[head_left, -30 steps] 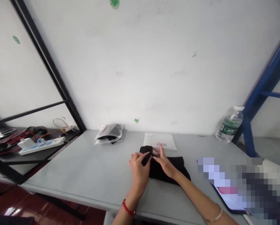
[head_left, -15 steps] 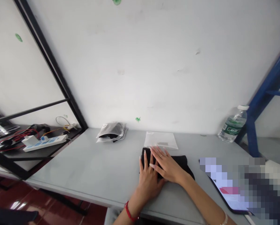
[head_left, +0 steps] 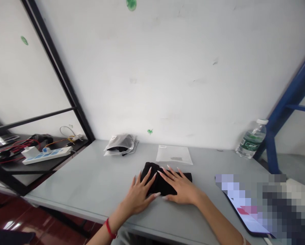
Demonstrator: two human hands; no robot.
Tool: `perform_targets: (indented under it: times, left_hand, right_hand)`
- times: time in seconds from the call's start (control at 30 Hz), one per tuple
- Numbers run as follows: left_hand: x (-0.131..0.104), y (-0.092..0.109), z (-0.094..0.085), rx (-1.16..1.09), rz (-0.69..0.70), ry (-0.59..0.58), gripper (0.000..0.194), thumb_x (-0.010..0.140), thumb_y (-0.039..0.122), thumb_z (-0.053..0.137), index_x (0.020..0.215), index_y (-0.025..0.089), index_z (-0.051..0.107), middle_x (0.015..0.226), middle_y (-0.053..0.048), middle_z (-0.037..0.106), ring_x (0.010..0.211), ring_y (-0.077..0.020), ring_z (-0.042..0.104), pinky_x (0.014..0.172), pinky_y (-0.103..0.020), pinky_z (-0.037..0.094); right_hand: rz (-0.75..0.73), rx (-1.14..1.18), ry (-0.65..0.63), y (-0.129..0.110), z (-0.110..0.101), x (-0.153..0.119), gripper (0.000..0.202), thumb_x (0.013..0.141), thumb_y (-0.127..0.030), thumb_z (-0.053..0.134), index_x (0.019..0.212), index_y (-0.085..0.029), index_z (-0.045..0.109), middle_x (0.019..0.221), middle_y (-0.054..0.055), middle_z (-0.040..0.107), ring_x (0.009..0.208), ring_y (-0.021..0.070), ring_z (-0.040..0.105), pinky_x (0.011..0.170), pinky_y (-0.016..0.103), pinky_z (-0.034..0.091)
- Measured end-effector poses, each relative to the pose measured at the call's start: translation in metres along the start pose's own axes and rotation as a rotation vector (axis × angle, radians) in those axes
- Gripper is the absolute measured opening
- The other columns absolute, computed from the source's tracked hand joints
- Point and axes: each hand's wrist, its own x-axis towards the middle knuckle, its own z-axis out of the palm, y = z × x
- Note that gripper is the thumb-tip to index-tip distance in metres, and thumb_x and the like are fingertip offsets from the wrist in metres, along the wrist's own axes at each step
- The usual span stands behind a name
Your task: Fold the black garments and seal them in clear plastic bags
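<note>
A folded piece of black cloth (head_left: 165, 185) lies on the grey table under both hands. Its exact kind cannot be made out. My left hand (head_left: 139, 194), with a red band at the wrist, rests spread on the cloth's left end. On the right part of the same cloth, my right hand (head_left: 181, 189) lies flat with its fingers apart. The two thumbs point towards each other near the cloth's front edge. Just behind the cloth is a flat, frosted plastic bag (head_left: 174, 153) with a small label.
Frosted bags (head_left: 120, 144) with black contents are stacked at the back left. A water bottle (head_left: 251, 139) stands at the back right, and a phone or tablet (head_left: 246, 212) lies at the right. Beyond the black frame sits a power strip (head_left: 47, 154) among cables.
My left hand has moved left, and my hands, which overlapped, are now apart. The black cloth has shifted left and now lies more spread out beneath them.
</note>
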Motion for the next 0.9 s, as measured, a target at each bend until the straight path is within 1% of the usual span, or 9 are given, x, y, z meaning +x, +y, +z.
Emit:
perform_targets:
  times: [0.07,0.13,0.2,0.3,0.4,0.5,0.7,0.83,0.9]
  left_hand:
    - [-0.004,-0.008,-0.001,-0.073,0.017,0.023,0.055,0.099,0.051,0.029,0.151,0.035,0.023,0.160,-0.007,0.018,0.145,-0.0334,0.022,0.112,-0.059,0.027]
    - [-0.004,-0.012,0.005,-0.116,-0.046,0.120,0.056,0.101,0.044,0.028,0.154,0.030,0.015,0.161,-0.010,0.012,0.147,-0.0284,0.017,0.114,-0.053,0.027]
    - [0.000,-0.015,0.015,-0.115,-0.161,0.210,0.062,0.100,0.043,0.031,0.155,0.024,0.008,0.161,-0.016,0.008,0.148,-0.0300,0.011,0.115,-0.055,0.023]
    - [0.009,-0.017,0.026,-0.116,-0.269,0.181,0.067,0.099,0.046,0.034,0.155,0.020,0.010,0.159,-0.021,0.012,0.147,-0.0363,0.006,0.113,-0.062,0.018]
    - [0.018,-0.019,0.026,-0.155,-0.208,0.124,0.066,0.098,0.047,0.037,0.155,0.023,0.013,0.158,-0.017,0.020,0.147,-0.0358,0.006,0.113,-0.063,0.018]
    - [0.023,-0.018,0.021,-0.226,-0.102,0.132,0.060,0.098,0.039,0.040,0.153,0.028,0.021,0.158,-0.010,0.024,0.148,-0.0320,0.009,0.115,-0.060,0.020]
    - [0.026,0.000,0.022,-0.419,-0.049,0.313,0.057,0.092,0.015,0.041,0.148,0.024,0.035,0.158,-0.010,0.027,0.144,-0.0217,0.028,0.118,-0.042,0.029]
    - [0.033,0.017,0.019,-0.424,-0.053,0.383,0.059,0.088,0.007,0.039,0.145,0.020,0.040,0.158,-0.011,0.026,0.144,-0.0232,0.028,0.117,-0.042,0.030]
    - [0.037,0.027,0.015,-0.418,-0.051,0.407,0.064,0.085,0.003,0.038,0.146,0.020,0.039,0.157,-0.012,0.028,0.143,-0.0237,0.031,0.117,-0.043,0.032]
  right_hand:
    - [-0.029,0.003,-0.017,-0.005,0.002,0.002,0.095,0.079,-0.079,0.044,0.153,-0.034,0.005,0.161,0.000,0.002,0.148,0.0298,-0.003,0.118,0.058,0.000]
    - [-0.029,0.004,-0.028,-0.008,0.003,0.004,0.094,0.079,-0.078,0.046,0.153,-0.036,0.006,0.161,0.000,0.000,0.148,0.0306,-0.003,0.118,0.058,0.000]
    - [-0.019,0.008,-0.040,-0.009,0.003,0.005,0.093,0.079,-0.078,0.046,0.152,-0.037,0.005,0.161,0.000,-0.005,0.148,0.0306,-0.005,0.117,0.058,-0.002]
    - [-0.010,0.020,-0.083,-0.007,0.001,0.005,0.095,0.078,-0.080,0.044,0.152,-0.037,0.004,0.161,-0.001,-0.010,0.148,0.0306,-0.009,0.117,0.057,-0.004]
    - [-0.011,0.028,-0.110,-0.006,0.000,0.006,0.098,0.076,-0.082,0.044,0.153,-0.036,0.004,0.161,0.001,-0.009,0.147,0.0308,-0.010,0.117,0.056,-0.006]
    - [-0.008,0.036,-0.116,-0.005,0.000,0.006,0.101,0.075,-0.082,0.047,0.153,-0.034,0.004,0.161,0.003,-0.008,0.147,0.0321,-0.009,0.116,0.058,-0.006]
    - [-0.018,0.068,-0.120,-0.006,-0.002,0.005,0.105,0.073,-0.078,0.054,0.153,-0.031,0.007,0.161,0.007,-0.003,0.147,0.0340,-0.007,0.116,0.060,-0.006]
    - [-0.042,0.134,-0.141,-0.001,-0.010,0.001,0.109,0.069,-0.071,0.065,0.153,-0.030,0.009,0.161,0.008,-0.002,0.147,0.0344,-0.006,0.116,0.060,-0.005]
    - [-0.044,0.203,-0.137,0.004,-0.014,-0.001,0.107,0.069,-0.068,0.067,0.153,-0.029,0.014,0.162,0.009,0.000,0.148,0.0343,-0.001,0.117,0.058,-0.001]
